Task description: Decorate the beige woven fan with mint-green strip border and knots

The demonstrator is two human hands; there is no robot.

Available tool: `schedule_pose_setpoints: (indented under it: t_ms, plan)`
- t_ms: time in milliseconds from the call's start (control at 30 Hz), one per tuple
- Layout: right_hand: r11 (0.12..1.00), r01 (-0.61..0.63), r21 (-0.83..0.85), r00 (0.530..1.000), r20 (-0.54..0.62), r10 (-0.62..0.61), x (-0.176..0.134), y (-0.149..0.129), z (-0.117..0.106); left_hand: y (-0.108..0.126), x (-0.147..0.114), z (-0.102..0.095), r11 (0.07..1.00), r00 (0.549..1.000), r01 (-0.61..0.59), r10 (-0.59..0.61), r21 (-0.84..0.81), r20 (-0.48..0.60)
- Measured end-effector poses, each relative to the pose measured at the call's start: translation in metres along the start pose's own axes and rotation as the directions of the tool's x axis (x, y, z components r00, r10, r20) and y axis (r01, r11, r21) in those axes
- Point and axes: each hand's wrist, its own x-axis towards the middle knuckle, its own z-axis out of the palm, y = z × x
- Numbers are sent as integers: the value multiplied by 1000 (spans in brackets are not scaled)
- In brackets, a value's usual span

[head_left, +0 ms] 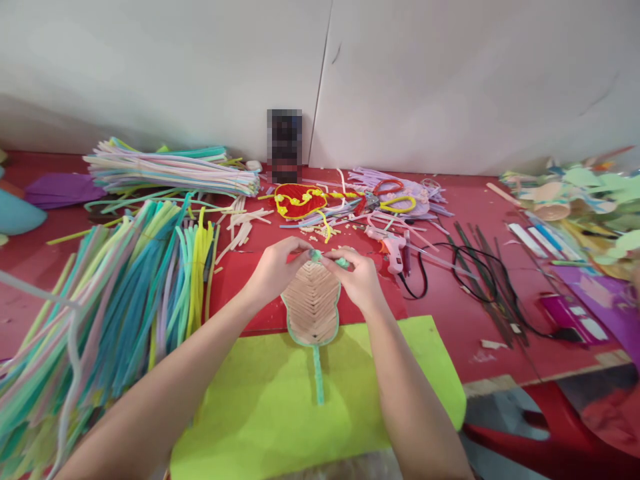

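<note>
Diffuse indoor light, moderately bright, seemingly from above (the source itself sits out of frame). Wall (200, 67) reads pale grey, dimmer low on the left, where a soft shadow lies. Blurry-edged shadows on the green sheet (280, 433), around the handle of the fan (313, 303). Fan's ribbed pattern fairly clear; green strip (343, 263) at its top goes soft. Wide-angle stretching at both sides: paper cutouts (590, 190) at right, fuzzy sticks (40, 413) lower left, both smeared. Dark upright object (285, 143) masked by coarse pixel blocks.
</note>
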Motion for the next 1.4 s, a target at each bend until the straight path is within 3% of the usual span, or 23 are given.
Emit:
schedule_pose_setpoints:
  t_ms: [433, 533, 633, 733, 833, 900, 1000, 1067, 1167, 1300, 1400]
  plan:
    - [1000, 4, -22, 1000, 11, -3, 0, -2, -1, -2, 0, 1, 999, 1000, -27, 27, 35, -8]
    - [998, 49, -43, 999, 20, -48, 0, -4, -3, -2, 0, 0, 994, 996, -82, 84, 66, -23]
    - [977, 187, -104, 982, 11, -187, -2, -9, -6, -2, -2, -4, 959, 971, -227, 237, 171, -39]
    - [904, 370, -216, 922, -34, -386, -6, -13, -9, -4, -10, -11, 841, 890, -433, 457, 325, 2]
    - [820, 488, -300, 844, -78, -531, -10, -15, -10, -6, -21, -18, 674, 796, -553, 602, 489, 69]
    - [778, 531, -336, 797, -113, -593, -11, -16, -11, -4, -26, -20, 505, 677, -605, 733, 616, 64]
    - [740, 575, -350, 740, -163, -652, -11, -16, -12, 3, -28, -19, 247, 427, -599, 903, 762, 43]
    - [758, 576, -306, 740, -199, -643, -10, -17, -14, 7, -28, -18, 185, 337, -561, 941, 807, 18]
    - [834, 536, -129, 787, -280, -549, -8, -19, -16, 11, -26, -16, 196, 305, -521, 952, 831, -33]
    - [894, 408, 184, 866, -388, -315, -3, -18, -16, 11, -26, -15, 186, 294, -502, 955, 845, -36]
    - [795, 294, 530, 893, -449, -31, 4, -10, -20, 10, -27, -14, 162, 281, -483, 959, 860, -23]
